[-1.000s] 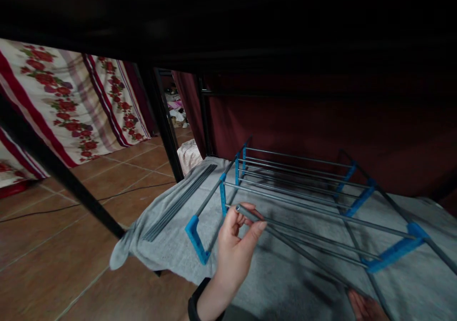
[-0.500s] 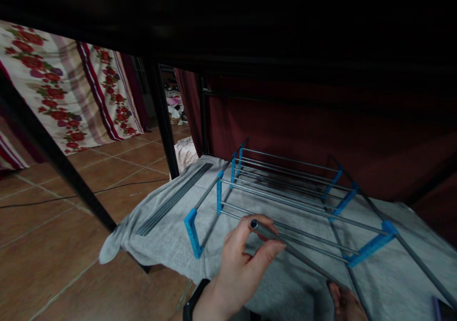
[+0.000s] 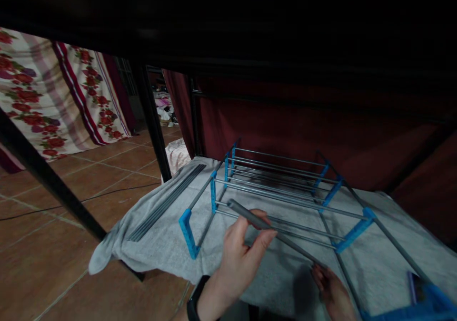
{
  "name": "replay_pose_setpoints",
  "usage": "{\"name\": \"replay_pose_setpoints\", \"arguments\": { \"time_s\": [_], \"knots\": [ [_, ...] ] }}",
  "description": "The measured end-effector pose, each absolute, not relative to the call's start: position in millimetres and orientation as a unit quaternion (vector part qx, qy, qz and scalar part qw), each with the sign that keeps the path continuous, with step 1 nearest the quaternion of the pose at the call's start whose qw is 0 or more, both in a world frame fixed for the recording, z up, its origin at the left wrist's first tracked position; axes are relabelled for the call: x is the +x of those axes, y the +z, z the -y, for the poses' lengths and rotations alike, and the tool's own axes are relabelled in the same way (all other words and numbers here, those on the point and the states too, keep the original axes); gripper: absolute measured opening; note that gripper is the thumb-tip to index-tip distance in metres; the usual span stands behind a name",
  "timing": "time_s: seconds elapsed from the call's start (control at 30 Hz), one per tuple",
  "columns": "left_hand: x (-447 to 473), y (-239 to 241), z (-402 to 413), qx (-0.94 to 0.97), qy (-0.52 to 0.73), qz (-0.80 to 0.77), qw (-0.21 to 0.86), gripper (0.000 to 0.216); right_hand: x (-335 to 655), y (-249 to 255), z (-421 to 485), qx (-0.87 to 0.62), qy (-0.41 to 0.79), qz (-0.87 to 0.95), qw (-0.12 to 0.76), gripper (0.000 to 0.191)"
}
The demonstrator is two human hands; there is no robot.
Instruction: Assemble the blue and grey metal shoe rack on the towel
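Observation:
A grey metal tube (image 3: 291, 244) slants across the space between my hands, above the bed. My left hand (image 3: 246, 252), with a black band on its wrist, grips it near its upper left end, thumb below and fingers behind. At the lower right end, the fingers of my right hand (image 3: 330, 287) close round the tube. Just beyond lies a rack frame (image 3: 278, 195) of grey tubes joined by blue plastic brackets (image 3: 188, 234). Several loose grey tubes (image 3: 166, 204) lie side by side left of the frame.
A grey blanket (image 3: 157, 259) covers the bed under the rack. Black metal posts (image 3: 152, 116) stand at the left, and a dark bunk (image 3: 228, 26) hangs overhead. A dark red curtain (image 3: 267, 126) closes the back. Near the right edge lies a phone-like object (image 3: 415, 287).
The tube's left end has moved left and up in view, and my right hand shows more fully. The view has shifted, bringing a blue bracket into the lower right corner.

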State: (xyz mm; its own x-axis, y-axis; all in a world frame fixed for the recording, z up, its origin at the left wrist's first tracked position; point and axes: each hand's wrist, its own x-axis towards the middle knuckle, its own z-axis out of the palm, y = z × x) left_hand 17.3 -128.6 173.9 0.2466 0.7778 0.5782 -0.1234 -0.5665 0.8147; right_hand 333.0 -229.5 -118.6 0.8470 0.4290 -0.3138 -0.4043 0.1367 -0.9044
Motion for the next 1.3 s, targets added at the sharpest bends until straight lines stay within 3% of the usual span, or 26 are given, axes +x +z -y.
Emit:
{"name": "replay_pose_setpoints", "arguments": {
  "time_s": [0.3, 0.43, 0.57, 0.9, 1.1, 1.3],
  "knots": [
    [53, 132, 100, 0.681, 0.5, -0.24, 0.478, 0.029, 234, -76, 190, -0.522, 0.417, 0.032, 0.743, 0.052],
    [46, 155, 92, 0.76, 0.488, -0.226, 0.364, 0.027, 230, -63, 186, -0.57, 0.376, 0.053, 0.729, 0.04],
    [48, 159, 76, 0.834, 0.457, -0.182, 0.249, 0.026, 249, -43, 191, -0.58, 0.358, 0.054, 0.73, 0.04],
    [78, 44, 41, 0.911, 0.33, -0.217, 0.117, 0.036, 273, -17, 210, -0.543, 0.327, 0.069, 0.77, 0.038],
    [86, 24, 48, 0.953, 0.18, -0.237, 0.049, 0.049, 279, 11, 215, -0.479, 0.29, 0.081, 0.825, 0.04],
    [91, 13, 50, 0.966, 0.127, -0.221, 0.032, 0.057, 285, 20, 215, -0.442, 0.254, 0.069, 0.858, 0.044]
  ]
}}
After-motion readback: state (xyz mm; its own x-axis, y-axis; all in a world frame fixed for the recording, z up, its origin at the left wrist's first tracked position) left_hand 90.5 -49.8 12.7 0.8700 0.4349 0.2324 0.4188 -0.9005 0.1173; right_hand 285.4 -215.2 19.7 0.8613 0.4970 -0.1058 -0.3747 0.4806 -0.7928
